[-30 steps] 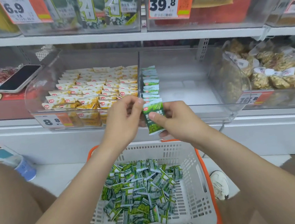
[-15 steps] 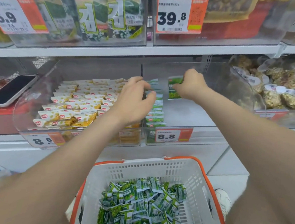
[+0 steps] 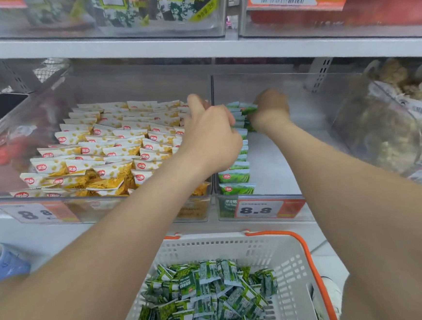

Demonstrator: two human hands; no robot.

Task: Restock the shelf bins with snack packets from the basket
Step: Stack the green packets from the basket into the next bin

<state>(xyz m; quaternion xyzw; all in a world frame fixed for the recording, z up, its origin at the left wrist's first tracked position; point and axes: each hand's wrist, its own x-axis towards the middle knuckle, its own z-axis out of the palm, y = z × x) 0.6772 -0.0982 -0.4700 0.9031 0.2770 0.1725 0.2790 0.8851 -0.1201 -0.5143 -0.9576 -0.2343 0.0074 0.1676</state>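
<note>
Right hand (image 3: 271, 109): closed around one green snack packet (image 3: 248, 108), way in at the back of the clear bin (image 3: 268, 163), looks like it's slotting it onto the far end of the row.

Left hand (image 3: 210, 137): just left of the right one, fingers curled in against the row of green packets (image 3: 235, 177). Honestly can't tell if it's gripping anything or only bracing the row.

Done so far: one single row of green packets, running from the front lip back to the hands, hugging the side nearest the left hand. I'd say that's an early stage.

Left to do: loads. The basket (image 3: 212, 248) below both wrists has a big pile of green packets (image 3: 210, 293), and everything to the right of the right hand is bare bin floor.

Edges: the divider wall (image 3: 211, 84) sits right at the left hand's fingers, with yellow packets (image 3: 103, 153) packed just beyond it. The upper shelf (image 3: 196, 47) hangs over both hands.

Room to move: plenty out to the right of the right hand and toward the front; tight overhead and on the left.
</note>
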